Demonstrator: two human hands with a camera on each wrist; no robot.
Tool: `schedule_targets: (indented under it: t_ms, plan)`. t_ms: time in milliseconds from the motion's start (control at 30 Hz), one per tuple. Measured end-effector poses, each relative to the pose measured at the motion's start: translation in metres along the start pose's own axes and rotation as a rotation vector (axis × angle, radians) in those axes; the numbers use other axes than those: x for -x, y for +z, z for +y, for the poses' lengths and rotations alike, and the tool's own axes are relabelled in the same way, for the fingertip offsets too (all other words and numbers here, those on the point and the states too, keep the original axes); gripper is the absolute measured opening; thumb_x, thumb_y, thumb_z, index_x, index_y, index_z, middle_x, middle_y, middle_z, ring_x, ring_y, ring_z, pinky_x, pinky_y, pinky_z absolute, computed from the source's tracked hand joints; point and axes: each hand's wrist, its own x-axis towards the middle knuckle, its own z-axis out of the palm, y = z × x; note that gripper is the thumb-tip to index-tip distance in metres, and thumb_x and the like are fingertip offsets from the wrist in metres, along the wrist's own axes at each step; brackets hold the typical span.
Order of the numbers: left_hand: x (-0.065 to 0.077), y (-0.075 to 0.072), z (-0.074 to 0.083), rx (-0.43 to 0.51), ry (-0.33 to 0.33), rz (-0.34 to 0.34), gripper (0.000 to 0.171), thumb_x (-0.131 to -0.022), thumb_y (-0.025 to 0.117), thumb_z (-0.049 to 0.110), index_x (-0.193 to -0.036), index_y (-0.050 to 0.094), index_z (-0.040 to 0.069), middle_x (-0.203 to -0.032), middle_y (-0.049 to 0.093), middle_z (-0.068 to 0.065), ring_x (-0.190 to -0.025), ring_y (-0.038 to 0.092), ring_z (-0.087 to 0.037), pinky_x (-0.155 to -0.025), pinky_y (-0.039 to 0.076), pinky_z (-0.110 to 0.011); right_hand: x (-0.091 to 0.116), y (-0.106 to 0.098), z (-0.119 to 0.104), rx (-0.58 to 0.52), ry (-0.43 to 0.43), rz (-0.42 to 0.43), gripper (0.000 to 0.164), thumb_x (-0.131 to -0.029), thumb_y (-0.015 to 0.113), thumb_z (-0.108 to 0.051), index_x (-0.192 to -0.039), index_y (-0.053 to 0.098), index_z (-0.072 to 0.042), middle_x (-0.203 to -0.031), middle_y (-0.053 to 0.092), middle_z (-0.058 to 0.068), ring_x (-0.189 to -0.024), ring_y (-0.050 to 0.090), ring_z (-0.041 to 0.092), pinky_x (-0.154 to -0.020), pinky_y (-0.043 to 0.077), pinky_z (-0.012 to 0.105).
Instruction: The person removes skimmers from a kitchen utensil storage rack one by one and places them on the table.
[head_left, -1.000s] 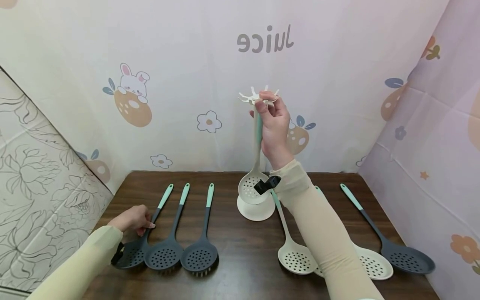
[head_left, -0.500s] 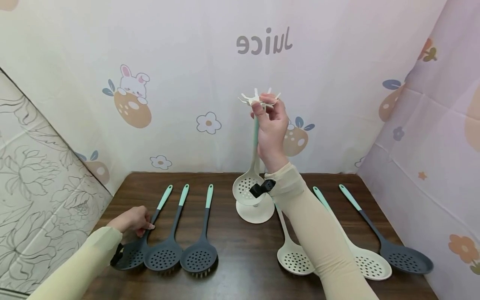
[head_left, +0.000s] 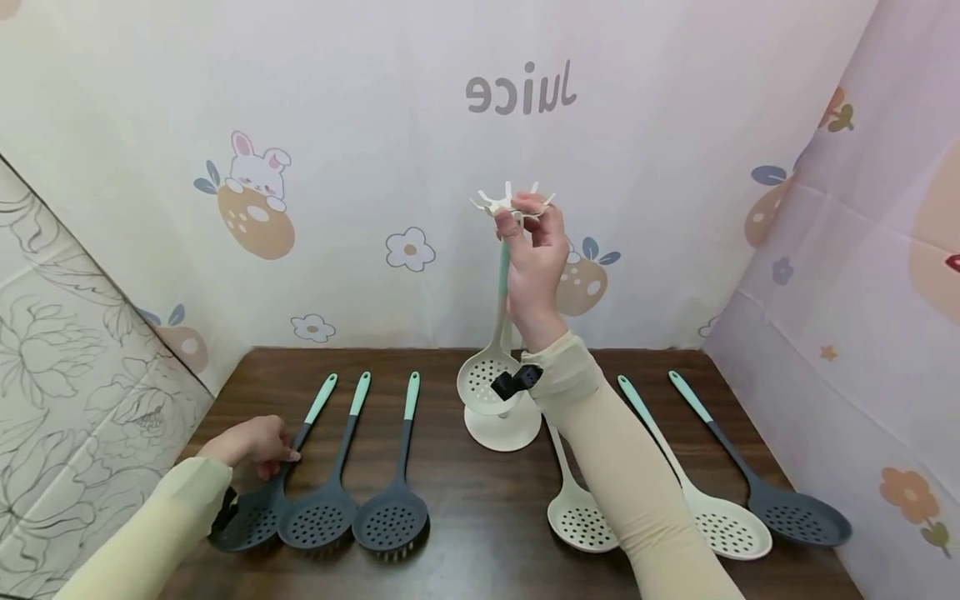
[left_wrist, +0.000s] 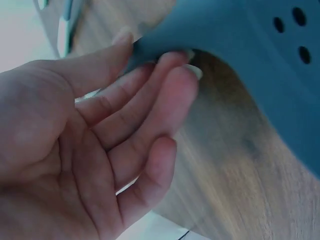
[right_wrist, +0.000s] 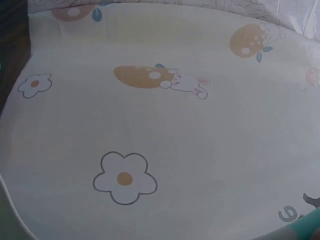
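My right hand (head_left: pixel 536 262) pinches the hooked top of a white utensil stand (head_left: pixel 501 429), thumb in front and fingers over the hooks. From it, beside the palm, hangs a white skimmer (head_left: pixel 483 379) with a mint handle, its bowl overlapping the stand's round base. In the right wrist view only a mint handle piece (right_wrist: pixel 305 227) shows low in the corner. My left hand (head_left: pixel 251 442) holds the neck of a dark grey skimmer (head_left: pixel 251 525) lying at the table's left; in the left wrist view thumb and fingertips meet at this skimmer's neck (left_wrist: pixel 165 37).
Two more dark grey perforated utensils (head_left: pixel 318 521) (head_left: pixel 392 518) lie beside it. Right of the stand are a white skimmer (head_left: pixel 581 525), partly behind my right sleeve, a white slotted turner (head_left: pixel 723 525) and a dark slotted turner (head_left: pixel 798 512). A printed curtain (head_left: pixel 375 150) backs the table.
The stand's hooked top has turned a little under my right hand, and the hanging skimmer has swung left around the pole. My left hand keeps its place on the dark skimmer.
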Motion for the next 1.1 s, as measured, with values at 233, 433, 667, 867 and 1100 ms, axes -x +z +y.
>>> schedule_targets:
  t_ms: [233, 433, 667, 867, 1100]
  plan:
    - [0.008, -0.022, 0.005, -0.017, 0.004, 0.103, 0.035, -0.099, 0.061, 0.033, -0.084, 0.065, 0.002, -0.067, 0.064, -0.006, -0.059, 0.062, -0.021, -0.061, 0.050, -0.038, -0.002, -0.009, 0.001, 0.159, -0.040, -0.080, 0.016, -0.093, 0.070, -0.007, -0.108, 0.065, -0.006, -0.124, 0.056, 0.004, -0.101, 0.055, 0.021, -0.086, 0.048, 0.032]
    - [0.012, -0.036, 0.028, 0.032, 0.106, 0.200, 0.036, -0.101, 0.056, 0.039, -0.095, 0.066, 0.005, -0.076, 0.065, -0.003, -0.065, 0.061, -0.018, -0.063, 0.048, -0.037, -0.007, -0.020, 0.002, 0.234, -0.095, -0.192, 0.025, -0.105, 0.050, -0.014, -0.116, 0.061, 0.005, -0.124, 0.056, 0.004, -0.102, 0.056, 0.020, -0.085, 0.048, 0.033]
    - [0.008, -0.042, 0.075, 0.123, 0.283, 0.249, 0.033, -0.100, 0.057, 0.043, -0.100, 0.067, 0.012, -0.083, 0.067, 0.000, -0.072, 0.063, -0.019, -0.064, 0.049, -0.036, -0.014, -0.029, -0.001, 0.227, -0.049, -0.249, 0.036, -0.107, 0.044, -0.023, -0.120, 0.063, 0.004, -0.132, 0.056, 0.004, -0.113, 0.059, 0.022, -0.088, 0.052, 0.037]
    - [0.005, -0.042, 0.120, 0.150, 0.424, 0.304, 0.026, -0.100, 0.059, 0.040, -0.105, 0.069, 0.016, -0.087, 0.066, 0.002, -0.074, 0.060, -0.019, -0.065, 0.049, -0.037, -0.019, -0.035, -0.001, 0.122, -0.041, -0.315, 0.033, -0.105, 0.049, -0.017, -0.121, 0.063, 0.008, -0.138, 0.056, 0.009, -0.120, 0.059, 0.026, -0.091, 0.053, 0.040]
    - [0.004, -0.040, 0.170, 0.264, 0.578, 0.425, 0.020, -0.099, 0.062, 0.036, -0.106, 0.068, 0.018, -0.096, 0.068, 0.002, -0.088, 0.063, -0.019, -0.077, 0.050, -0.039, -0.022, -0.038, 0.003, 0.103, -0.077, -0.356, 0.029, -0.105, 0.051, -0.016, -0.117, 0.065, 0.006, -0.126, 0.062, 0.012, -0.099, 0.069, 0.025, -0.086, 0.056, 0.038]
